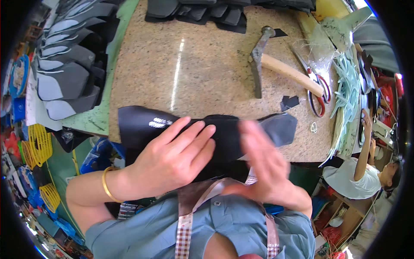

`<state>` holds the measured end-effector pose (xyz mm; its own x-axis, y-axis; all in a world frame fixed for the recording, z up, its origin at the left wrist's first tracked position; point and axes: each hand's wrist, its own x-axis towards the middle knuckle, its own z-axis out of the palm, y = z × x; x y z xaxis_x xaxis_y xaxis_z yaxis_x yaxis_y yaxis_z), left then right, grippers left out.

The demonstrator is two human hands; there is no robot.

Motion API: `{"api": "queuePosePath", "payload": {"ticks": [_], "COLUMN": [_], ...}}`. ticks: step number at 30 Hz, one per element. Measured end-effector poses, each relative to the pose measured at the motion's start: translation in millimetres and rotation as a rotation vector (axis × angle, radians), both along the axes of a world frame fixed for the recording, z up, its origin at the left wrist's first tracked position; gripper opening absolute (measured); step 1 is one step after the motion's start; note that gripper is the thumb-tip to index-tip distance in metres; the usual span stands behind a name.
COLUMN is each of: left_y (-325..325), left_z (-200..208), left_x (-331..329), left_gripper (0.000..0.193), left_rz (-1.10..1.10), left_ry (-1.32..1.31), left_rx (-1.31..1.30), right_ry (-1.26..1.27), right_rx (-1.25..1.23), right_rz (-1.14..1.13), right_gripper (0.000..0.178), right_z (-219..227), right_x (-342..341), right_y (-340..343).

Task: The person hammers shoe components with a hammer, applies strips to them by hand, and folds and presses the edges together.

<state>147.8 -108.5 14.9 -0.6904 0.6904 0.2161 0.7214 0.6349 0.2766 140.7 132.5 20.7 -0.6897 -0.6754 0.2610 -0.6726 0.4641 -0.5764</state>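
A long black leather-like piece (226, 140) with small silver marks near its left end lies along the table's near edge. Across its left half rests my left hand (177, 157), fingers stretched out flat on the surface. My right hand (269, 168) is blurred by motion over the right half; its fingers look extended, with the thumb apart. Whether its fingertips touch the piece I cannot tell. Beyond the piece, a hammer (286, 73) with a wooden handle lies at the right, beside red-handled scissors (319, 105). Small black scraps (289, 102) sit close to them.
Overlapping black-and-grey cut pieces (62, 84) cover a green board at the left. More dark pieces (202, 12) lie along the far edge. Pale green strips (346, 84) and clear plastic (317, 49) line the right side. Another person (355, 177) works farther right.
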Motion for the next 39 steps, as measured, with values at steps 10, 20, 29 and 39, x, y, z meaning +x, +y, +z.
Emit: {"api": "queuePosePath", "payload": {"ticks": [10,20,29,39], "left_y": [-81,-88,-99,-45], "left_z": [-13,-26,-7,-37], "left_x": [-28,-64,-51,14], "left_gripper": [0.1,0.029,0.027,0.067], "left_rz": [0.424,0.095,-0.081,0.069], "left_ry": [-0.542,-0.378,0.171,-0.011], "left_rx": [0.781,0.526,-0.104,0.073], "right_ry": [-0.319,-0.213,0.344,0.206], "right_rx": [-0.146,0.051,0.535,0.103], "right_rz": [-0.173,-0.091,-0.146,-0.018], "right_gripper": [0.036,0.044,0.043,0.032], "right_z": [-18,-14,-32,-42], "right_x": [-18,-6,23,16], "right_y": [-66,-72,-93,-10]}}
